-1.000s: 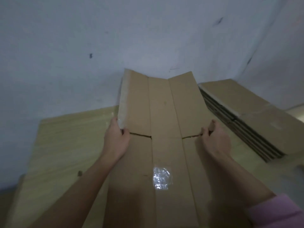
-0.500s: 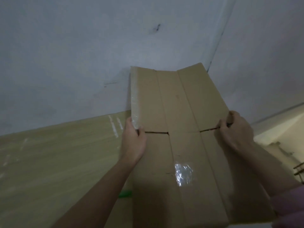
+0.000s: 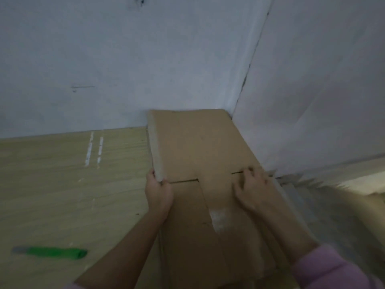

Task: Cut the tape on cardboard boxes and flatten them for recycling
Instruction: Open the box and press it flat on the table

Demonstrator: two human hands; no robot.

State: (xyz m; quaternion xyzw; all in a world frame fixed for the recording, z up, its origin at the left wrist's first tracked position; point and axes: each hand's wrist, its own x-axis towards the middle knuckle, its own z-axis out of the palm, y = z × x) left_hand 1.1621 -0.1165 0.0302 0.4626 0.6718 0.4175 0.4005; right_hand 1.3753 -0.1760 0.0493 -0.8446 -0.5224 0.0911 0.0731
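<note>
Flattened brown corrugated cardboard box (image 3: 200,147) lies in room corner, far end against wall, near end toward you. Your left hand (image 3: 158,193) pinches left edge at flap slit, thumb on top. Your right hand (image 3: 251,187) rests on right panel, fingers curled near slit; grip unclear through blur. Judgement: light, stiff sheet, bends at creases; hold both long edges. No readable print. Green-handled utility knife (image 3: 55,253) on pale wooden floor (image 3: 52,184), well left.

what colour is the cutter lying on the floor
Bright green, with a grey blade end; the cutter shows in the head view, lower left.
</note>
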